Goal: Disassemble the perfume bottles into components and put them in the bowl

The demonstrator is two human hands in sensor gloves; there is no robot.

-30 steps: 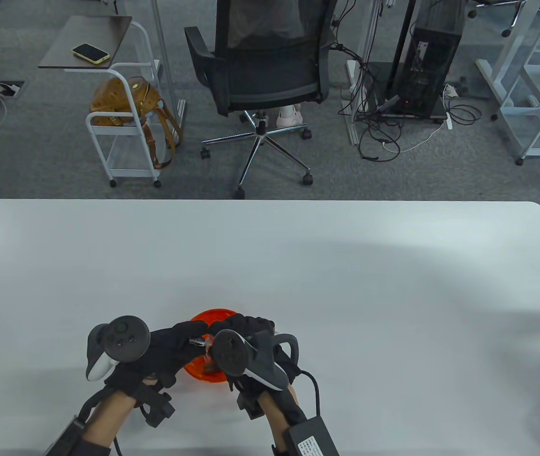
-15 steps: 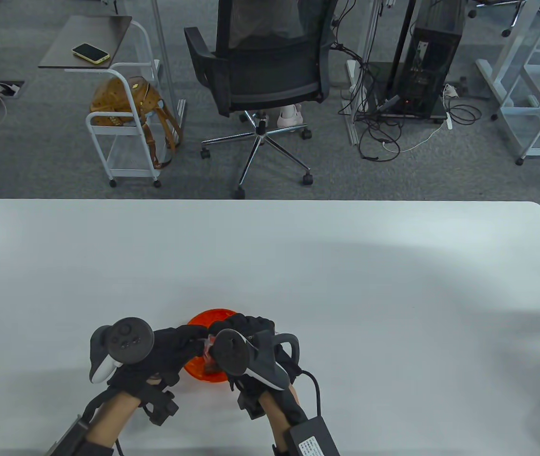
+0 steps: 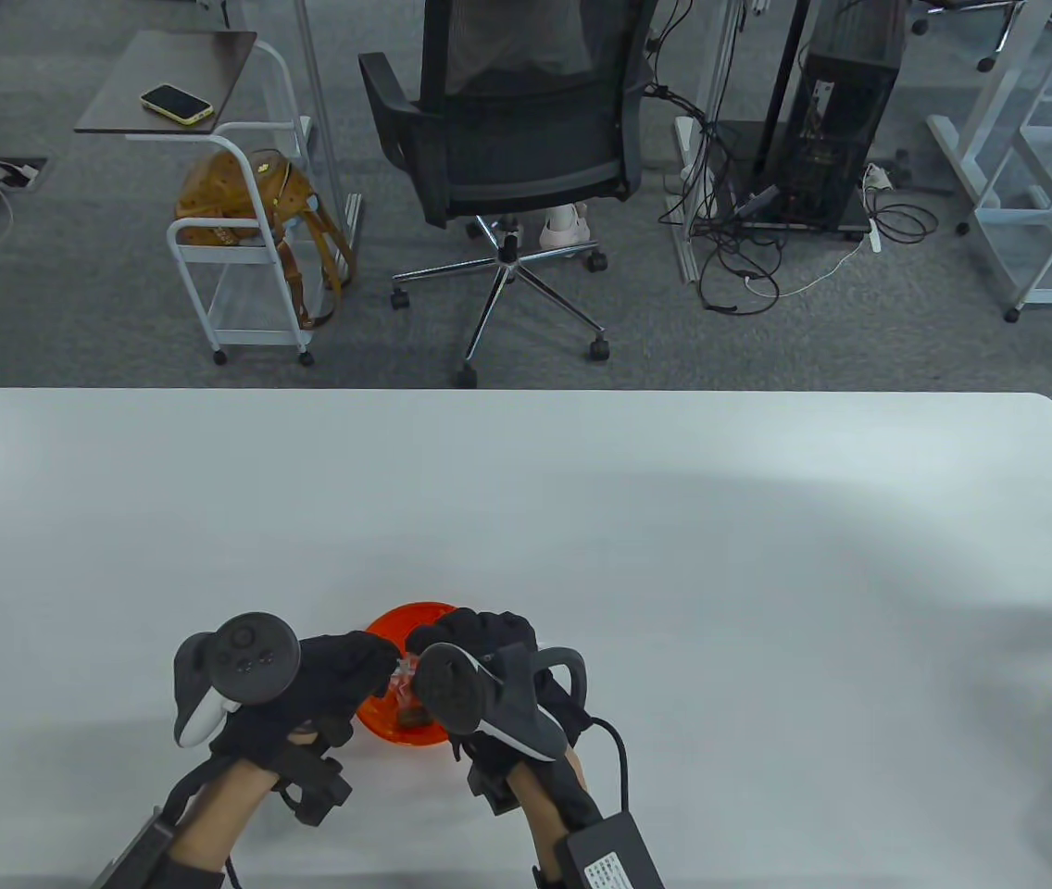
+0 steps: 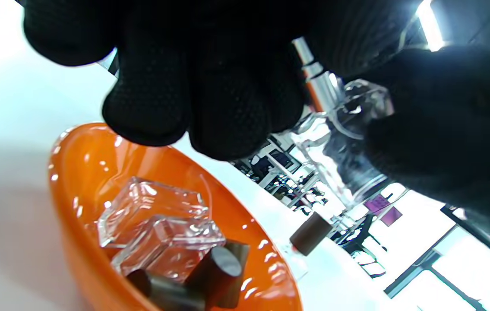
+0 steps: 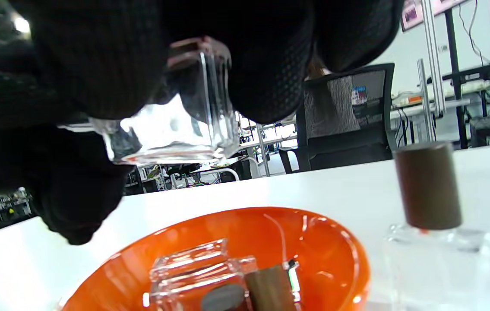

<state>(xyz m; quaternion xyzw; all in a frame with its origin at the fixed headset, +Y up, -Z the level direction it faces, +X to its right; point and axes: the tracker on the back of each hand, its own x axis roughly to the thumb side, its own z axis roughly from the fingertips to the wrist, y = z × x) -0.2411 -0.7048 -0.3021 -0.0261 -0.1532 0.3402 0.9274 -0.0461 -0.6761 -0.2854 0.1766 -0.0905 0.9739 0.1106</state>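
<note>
My right hand (image 3: 480,648) grips bottle (image 5: 171,125) over bowl (image 3: 396,727); left hand (image 3: 341,671) pinches sprayer (image 4: 318,84). Glass is slick, a slipped grip could crack it.

the table view is evenly and brightly lit from overhead; the white tabletop (image 3: 582,519) carries broad soft shadows at its right side and small ones under the hands. straight lines bow slightly near the edges. in both wrist views the black gloves are underexposed silhouettes, close and blurred. the left wrist view is blown out at its lower right and upper left, with a ceiling lamp (image 4: 429,23) flaring. specular glints dot the orange bowl (image 5: 322,242) and clear glass.
</note>
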